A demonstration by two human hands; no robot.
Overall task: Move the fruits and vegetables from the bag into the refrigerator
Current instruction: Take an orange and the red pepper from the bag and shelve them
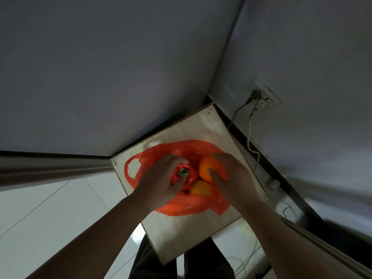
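An orange-red plastic bag (181, 206) lies open on a small pale wooden table (185, 234) in the room's corner. Inside the bag, my left hand (161, 182) grips a red bell pepper (184, 175) with a green stem. My right hand (229, 174) grips an orange (207, 168) beside the pepper. A yellow fruit (201, 188) sits in the bag below the orange, between my hands. No refrigerator is in view.
Grey walls meet behind the table. A wall socket (265, 95) with plugged cables (250, 133) is at the right, and cords hang down by the table's right edge. White tiled floor (50, 208) lies to the left. My dark trouser legs (181, 264) stand under the table's near corner.
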